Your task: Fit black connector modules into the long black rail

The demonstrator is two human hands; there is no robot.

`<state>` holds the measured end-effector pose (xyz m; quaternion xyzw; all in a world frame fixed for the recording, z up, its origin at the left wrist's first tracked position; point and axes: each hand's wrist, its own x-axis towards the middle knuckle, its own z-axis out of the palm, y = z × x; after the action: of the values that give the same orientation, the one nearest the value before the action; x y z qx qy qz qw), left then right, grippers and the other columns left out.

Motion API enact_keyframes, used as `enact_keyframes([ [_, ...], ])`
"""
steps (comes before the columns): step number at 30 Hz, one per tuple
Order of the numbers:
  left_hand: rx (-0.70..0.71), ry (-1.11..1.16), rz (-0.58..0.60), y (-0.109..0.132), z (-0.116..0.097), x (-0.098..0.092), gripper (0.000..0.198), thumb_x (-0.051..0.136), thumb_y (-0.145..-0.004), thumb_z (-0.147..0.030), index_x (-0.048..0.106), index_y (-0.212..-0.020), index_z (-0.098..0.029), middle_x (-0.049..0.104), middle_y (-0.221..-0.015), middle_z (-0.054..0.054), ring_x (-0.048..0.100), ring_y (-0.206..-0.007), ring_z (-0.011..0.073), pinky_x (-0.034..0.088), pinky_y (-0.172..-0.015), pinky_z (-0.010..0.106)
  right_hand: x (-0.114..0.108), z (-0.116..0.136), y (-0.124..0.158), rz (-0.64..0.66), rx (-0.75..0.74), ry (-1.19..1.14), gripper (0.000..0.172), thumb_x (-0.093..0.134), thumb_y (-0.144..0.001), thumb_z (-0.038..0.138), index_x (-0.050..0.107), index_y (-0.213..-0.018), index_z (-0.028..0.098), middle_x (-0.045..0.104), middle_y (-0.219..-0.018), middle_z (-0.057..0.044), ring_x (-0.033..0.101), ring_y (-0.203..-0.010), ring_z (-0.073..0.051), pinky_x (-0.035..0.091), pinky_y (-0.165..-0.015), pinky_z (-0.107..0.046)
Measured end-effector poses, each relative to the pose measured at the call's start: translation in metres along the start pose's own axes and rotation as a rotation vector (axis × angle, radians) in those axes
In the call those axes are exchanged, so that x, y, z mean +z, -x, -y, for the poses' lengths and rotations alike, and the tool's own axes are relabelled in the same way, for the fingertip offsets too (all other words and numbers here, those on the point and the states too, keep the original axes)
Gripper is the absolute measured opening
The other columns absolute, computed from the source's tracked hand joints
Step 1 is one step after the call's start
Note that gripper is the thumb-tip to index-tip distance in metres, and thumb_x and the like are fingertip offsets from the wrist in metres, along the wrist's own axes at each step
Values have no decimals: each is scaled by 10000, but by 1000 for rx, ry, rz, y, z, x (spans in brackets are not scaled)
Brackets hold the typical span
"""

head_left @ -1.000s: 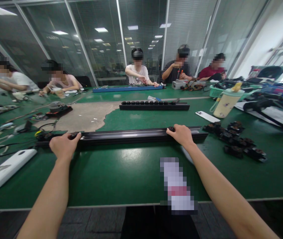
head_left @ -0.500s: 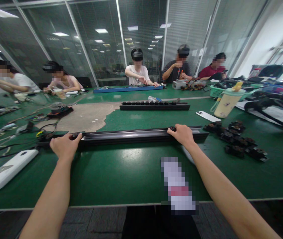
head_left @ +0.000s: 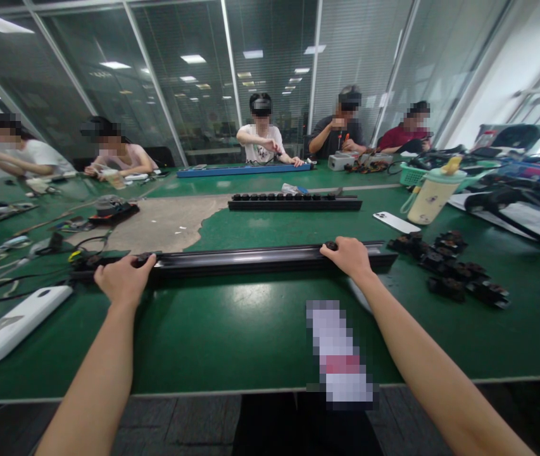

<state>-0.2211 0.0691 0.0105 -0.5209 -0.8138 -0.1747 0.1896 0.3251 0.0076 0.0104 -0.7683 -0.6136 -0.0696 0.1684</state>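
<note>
Head: hands (head_left: 120,277) on rail (head_left: 241,259), basket (head_left: 410,177) beyond

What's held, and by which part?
On the black rail, the left hand grips a small black piece toward the left end, the right hand another piece toward the right; gripped sides unclear.

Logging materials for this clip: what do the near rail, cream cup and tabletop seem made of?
Near rail: probably metal, glossy black with a bright streak.
Cream cup: likely plastic, its wall smooth and opaque.
Tabletop: perhaps rubber or vinyl, glossy green with soft reflections.
</note>
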Motion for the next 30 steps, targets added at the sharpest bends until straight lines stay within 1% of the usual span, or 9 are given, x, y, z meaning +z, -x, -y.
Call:
enact_keyframes([
  [4, 17, -1, -17, 2, -1, -2, 753, 402, -823, -741, 738, -1133, -142, 726, -932, 179, 621, -946, 293, 344, -981, 419, 0, 0, 0, 1, 10, 9, 472, 490, -893, 535, 738, -866, 134, 736, -926, -163, 677, -879, -262, 419, -687, -291],
  [11, 2, -8, -18, 4, -2, -5, 759, 393, -827, -751, 737, -1133, -147, 721, -932, 185, 621, -941, 309, 380, -885, 397, -1, 0, 1, -6, 15, 16, 461, 492, -896, 524, 733, -864, 132, 739, -931, -164, 676, -881, -260, 424, -691, -289],
  [16, -16, -3, 21, 4, -4, -8, 749, 423, -821, -742, 736, -1138, -140, 720, -960, 195, 612, -953, 318, 375, -882, 406, -1, 0, 0, -9, 16, 9, 466, 493, -893, 525, 735, -865, 128, 735, -922, -167, 676, -870, -265, 421, -682, -298],
  [25, -5, 3, -7, 4, -2, -7, 758, 416, -819, -745, 735, -1153, -144, 722, -960, 185, 614, -956, 308, 374, -882, 400, 0, -2, 0, -15, 17, 11, 467, 488, -889, 522, 731, -863, 124, 734, -920, -171, 676, -874, -271, 419, -687, -302],
  [30, -11, 0, 4, 4, -4, -7, 762, 429, -811, -752, 732, -1151, -142, 729, -951, 173, 613, -945, 291, 372, -900, 395, 0, -5, -1, -15, 30, 0, 462, 497, -880, 520, 733, -862, 124, 736, -918, -170, 677, -875, -273, 422, -685, -303],
])
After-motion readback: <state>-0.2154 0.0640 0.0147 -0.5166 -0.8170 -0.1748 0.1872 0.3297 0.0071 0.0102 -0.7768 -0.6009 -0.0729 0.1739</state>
